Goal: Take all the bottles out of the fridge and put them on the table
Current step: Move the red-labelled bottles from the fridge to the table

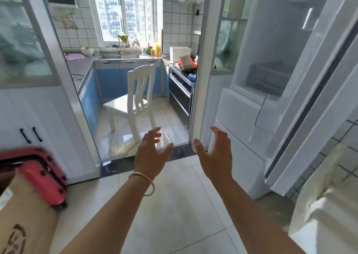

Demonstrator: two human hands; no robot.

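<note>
We held our left hand [153, 153] and right hand [215, 156] forward, each grip wide and empty, beside the open fridge door [271, 79].

white fridge door [271, 79] open at right

1. Pale floor tiles [174, 205] run to a doorway at 12 o'clock, opening on a kitchen.
2. White wall tiles [174, 21] flank a bright window [124, 11] showing apartment blocks.
3. A white chair [135, 98] stands on the glossy kitchen floor.
4. Blue cabinets [110, 81] sit under the grey worktop [81, 67].
5. A white cupboard [29, 114] with black handles at 9 o'clock.
</note>
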